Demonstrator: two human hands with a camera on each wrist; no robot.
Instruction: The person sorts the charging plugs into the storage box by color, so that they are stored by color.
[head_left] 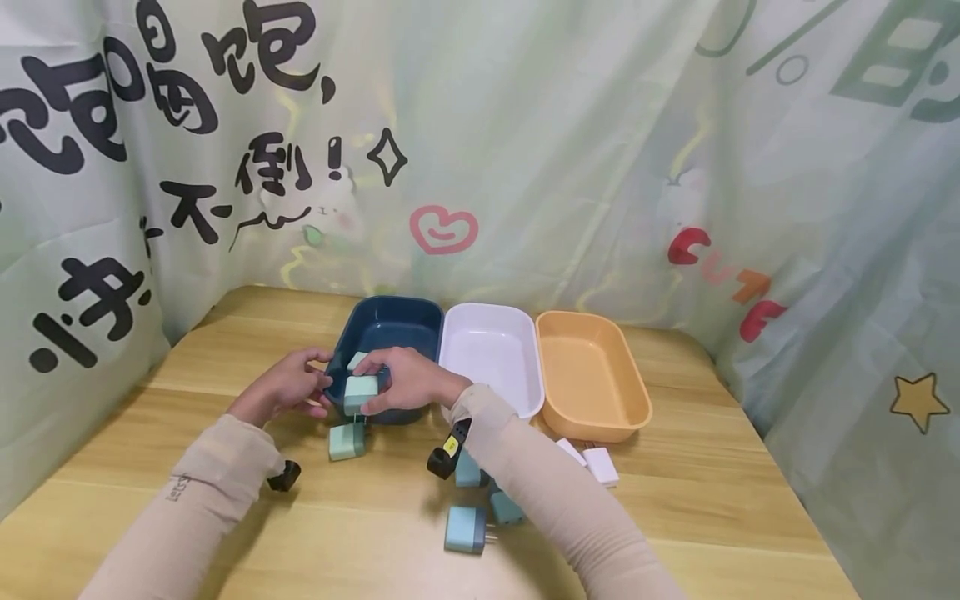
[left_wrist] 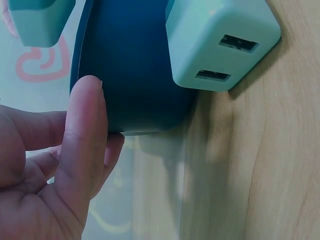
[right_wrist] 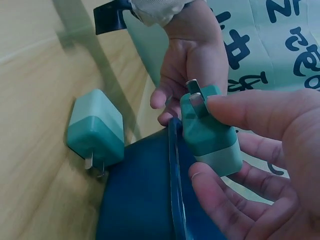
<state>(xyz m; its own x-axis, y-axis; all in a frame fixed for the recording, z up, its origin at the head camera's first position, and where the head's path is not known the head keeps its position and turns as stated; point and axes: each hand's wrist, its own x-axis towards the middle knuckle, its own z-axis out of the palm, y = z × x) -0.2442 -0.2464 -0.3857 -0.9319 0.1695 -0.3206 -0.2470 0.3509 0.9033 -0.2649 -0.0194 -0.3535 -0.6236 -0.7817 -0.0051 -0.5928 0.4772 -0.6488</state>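
Note:
My right hand (head_left: 408, 379) pinches a mint-green charger plug (head_left: 361, 393) between thumb and fingers, over the front of the navy tray (head_left: 435, 312). In the right wrist view the held charger plug (right_wrist: 210, 130) shows its metal prongs toward the thumb. My left hand (head_left: 288, 387) grips the navy tray's left front rim, its thumb (left_wrist: 86, 120) against the outer wall. Another pale green block (head_left: 357, 360) shows behind the held one, partly hidden by the right fingers. A second mint charger plug (head_left: 347, 442) lies on the table before the tray, two USB ports visible in the left wrist view.
A white tray (head_left: 491, 310) and an orange tray (head_left: 633, 383) stand in a row right of the navy one. Several blue charger plugs (head_left: 465, 529) lie under and beside the right forearm. White charger plugs (head_left: 601, 467) lie before the orange tray. A printed curtain (head_left: 525, 150) hangs behind.

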